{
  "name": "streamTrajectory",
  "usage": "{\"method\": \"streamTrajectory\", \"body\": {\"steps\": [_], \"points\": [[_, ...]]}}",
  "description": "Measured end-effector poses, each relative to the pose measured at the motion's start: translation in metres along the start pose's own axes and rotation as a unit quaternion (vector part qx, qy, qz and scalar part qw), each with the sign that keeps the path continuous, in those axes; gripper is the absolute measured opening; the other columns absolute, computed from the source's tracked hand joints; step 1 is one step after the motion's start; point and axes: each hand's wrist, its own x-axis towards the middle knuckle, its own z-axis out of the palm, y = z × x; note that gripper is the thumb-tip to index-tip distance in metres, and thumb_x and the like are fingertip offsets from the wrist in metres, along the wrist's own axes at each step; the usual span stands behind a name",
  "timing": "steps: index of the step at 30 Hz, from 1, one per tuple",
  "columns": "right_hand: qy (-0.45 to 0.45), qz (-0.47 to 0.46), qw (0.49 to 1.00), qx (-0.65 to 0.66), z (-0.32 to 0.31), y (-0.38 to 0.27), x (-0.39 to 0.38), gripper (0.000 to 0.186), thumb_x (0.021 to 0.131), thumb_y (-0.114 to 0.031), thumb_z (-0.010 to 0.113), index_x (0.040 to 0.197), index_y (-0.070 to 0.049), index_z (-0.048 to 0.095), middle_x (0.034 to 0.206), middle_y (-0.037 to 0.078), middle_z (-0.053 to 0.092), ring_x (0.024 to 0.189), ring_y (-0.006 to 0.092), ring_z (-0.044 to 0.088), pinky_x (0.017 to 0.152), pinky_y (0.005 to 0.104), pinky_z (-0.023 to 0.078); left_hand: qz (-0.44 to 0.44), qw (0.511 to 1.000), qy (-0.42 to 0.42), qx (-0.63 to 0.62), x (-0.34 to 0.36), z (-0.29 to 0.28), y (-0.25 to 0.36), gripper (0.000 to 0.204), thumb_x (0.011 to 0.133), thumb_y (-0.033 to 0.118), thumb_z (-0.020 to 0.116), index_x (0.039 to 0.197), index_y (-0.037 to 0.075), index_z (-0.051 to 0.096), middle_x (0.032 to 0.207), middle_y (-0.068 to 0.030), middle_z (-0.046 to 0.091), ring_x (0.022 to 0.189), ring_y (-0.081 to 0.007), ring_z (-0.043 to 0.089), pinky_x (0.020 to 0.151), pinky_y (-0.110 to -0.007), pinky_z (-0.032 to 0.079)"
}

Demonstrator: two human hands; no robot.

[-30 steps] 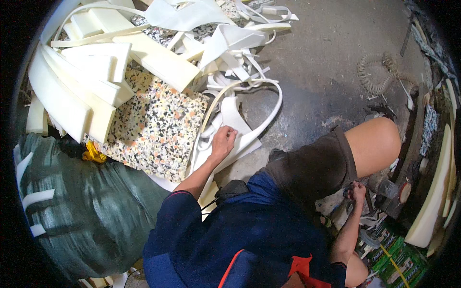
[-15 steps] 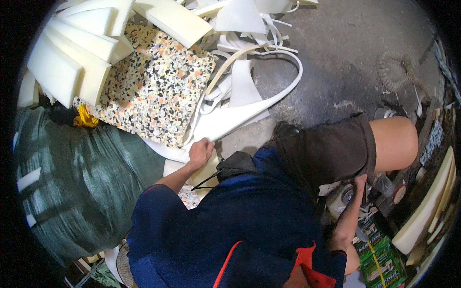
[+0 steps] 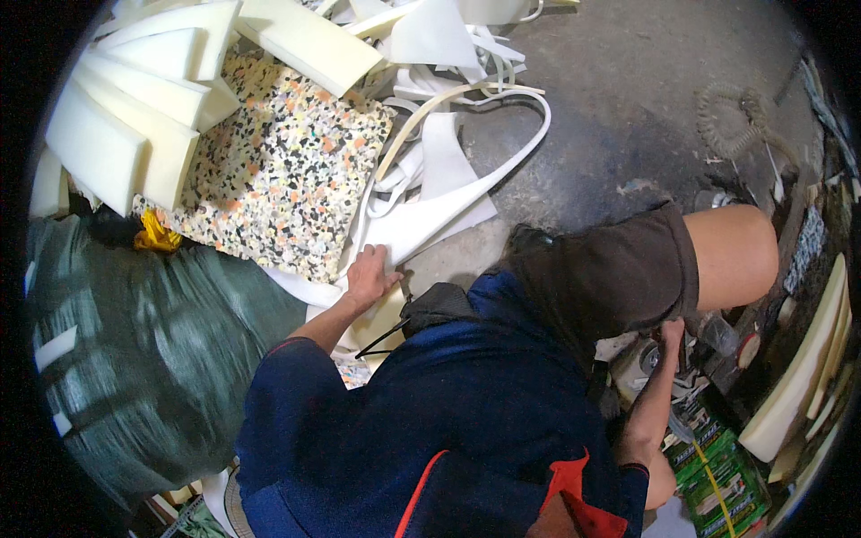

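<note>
My left hand (image 3: 370,273) rests with fingers apart at the lower end of a pile of white foam offcuts (image 3: 417,215), beside a speckled multicoloured foam slab (image 3: 273,166). My right hand (image 3: 670,334) is closed under my bent knee (image 3: 722,255), low at the right; what it grips is mostly hidden. A clutter of small metal and plastic items lies around it, among them a clear container (image 3: 715,334).
Cream foam slabs (image 3: 94,143) lie stacked at upper left, above a green wrapped bundle (image 3: 148,359) with yellow material (image 3: 157,233) beside it. A coiled hose (image 3: 726,121) lies on the grey floor (image 3: 619,81); long foam strips (image 3: 798,377) and green packages (image 3: 713,475) line the right.
My left hand has moved down from the middle of the white offcuts, and its fingers have spread. My right hand has shifted slightly up toward the knee. The whole view has shifted.
</note>
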Motion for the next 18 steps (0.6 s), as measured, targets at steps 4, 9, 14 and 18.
{"method": "streamTrajectory", "body": {"steps": [4,9,14,18], "points": [[0.0,-0.005,1.0,-0.031,-0.007,-0.033,-0.035,0.041,0.09,-0.031,0.065,0.117,-0.001,0.068,0.097,0.018,0.072,0.092,0.0259,0.067,0.083,0.0368,0.049,0.037,0.997,-0.051,-0.037,0.003,0.01,-0.006,0.038,0.086,0.04,0.072,0.085,0.004,0.058,0.081,-0.0185,0.059,0.078,-0.0388,0.059,0.067,-0.05,0.044],[0.07,0.027,0.997,-0.011,0.002,-0.069,-0.065,0.037,0.086,-0.039,0.067,0.097,-0.003,0.07,0.094,0.018,0.071,0.091,0.0336,0.067,0.082,0.0428,0.05,0.146,0.983,0.0,-0.114,0.041,0.015,0.038,0.025,0.086,0.024,0.072,0.089,0.001,0.061,0.086,-0.0206,0.061,0.076,-0.0376,0.061,0.067,-0.045,0.048],[0.111,0.016,0.994,0.013,0.011,-0.076,-0.065,0.036,0.085,-0.037,0.069,0.102,-0.005,0.072,0.099,0.018,0.071,0.098,0.0339,0.067,0.086,0.0428,0.051,0.155,0.98,-0.011,-0.125,0.081,0.005,0.073,0.023,0.087,0.022,0.072,0.089,0.001,0.063,0.08,-0.0184,0.063,0.068,-0.035,0.061,0.064,-0.042,0.049],[0.088,0.047,0.994,0.054,0.024,-0.071,-0.062,0.035,0.084,-0.035,0.071,0.101,-0.005,0.072,0.105,0.018,0.07,0.101,0.0353,0.066,0.089,0.044,0.05,0.175,0.965,-0.086,-0.175,0.096,0.007,0.055,0.024,0.09,0.02,0.068,0.082,-0.003,0.062,0.067,-0.0185,0.065,0.058,-0.0278,0.064,0.058,-0.038,0.049]]}}
